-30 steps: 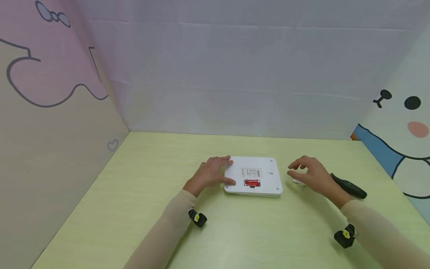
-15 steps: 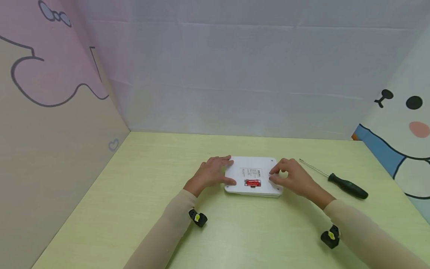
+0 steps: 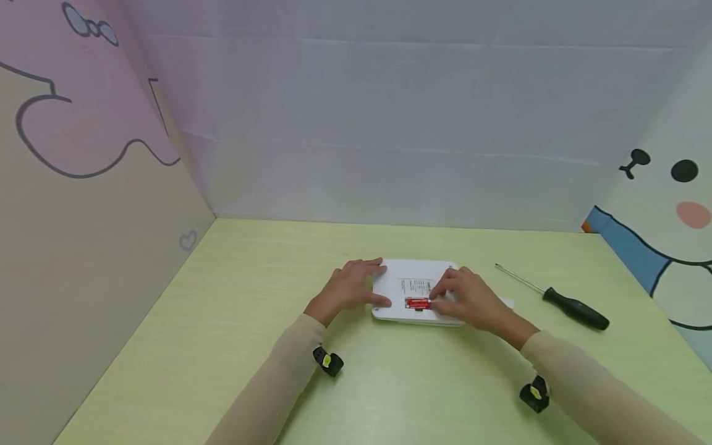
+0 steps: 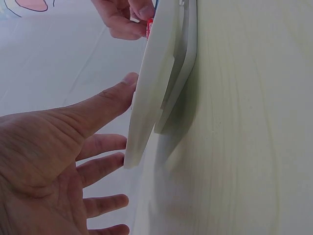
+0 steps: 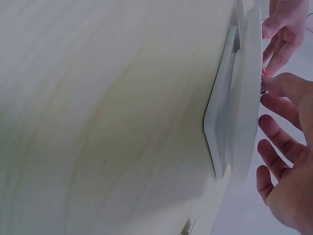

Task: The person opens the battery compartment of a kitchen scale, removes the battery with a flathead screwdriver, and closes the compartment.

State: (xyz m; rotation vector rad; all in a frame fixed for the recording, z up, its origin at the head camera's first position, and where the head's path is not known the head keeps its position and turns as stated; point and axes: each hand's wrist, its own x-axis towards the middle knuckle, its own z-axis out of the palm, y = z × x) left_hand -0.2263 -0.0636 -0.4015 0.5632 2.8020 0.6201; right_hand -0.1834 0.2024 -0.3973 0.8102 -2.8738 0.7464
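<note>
Lying near right hand (image 3: 471,301): screwdriver (image 3: 560,300)

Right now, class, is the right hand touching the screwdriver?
Apart: the head view plainly shows tabletop between the right hand and the screwdriver.

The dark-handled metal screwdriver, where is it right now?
In the head view, the dark-handled metal screwdriver lies on the pale yellow-green table, to the right of the person's right hand and the flat white plastic device.
</note>
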